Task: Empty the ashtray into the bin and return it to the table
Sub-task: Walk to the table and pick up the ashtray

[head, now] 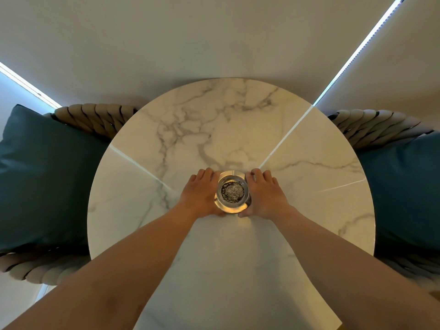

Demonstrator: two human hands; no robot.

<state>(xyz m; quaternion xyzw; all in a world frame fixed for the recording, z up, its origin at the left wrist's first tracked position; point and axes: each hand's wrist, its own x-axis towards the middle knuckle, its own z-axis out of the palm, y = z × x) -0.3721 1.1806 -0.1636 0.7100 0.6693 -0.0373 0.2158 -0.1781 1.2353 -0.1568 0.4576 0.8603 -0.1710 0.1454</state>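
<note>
A clear glass ashtray (pixel 232 192) with dark grey ash in its bowl sits near the middle of a round white marble table (pixel 228 129). My left hand (pixel 199 193) cups its left side, with fingers along the rim and the thumb at the near edge. On the opposite side, my right hand (pixel 266 192) grips it the same way. The ashtray appears to rest on the tabletop between both palms. No bin is in view.
Two woven rope chairs flank the table, each with a dark teal cushion: one at the left (pixel 45 177) and one at the right (pixel 402 189). A pale roller blind (pixel 214 36) hangs behind the table.
</note>
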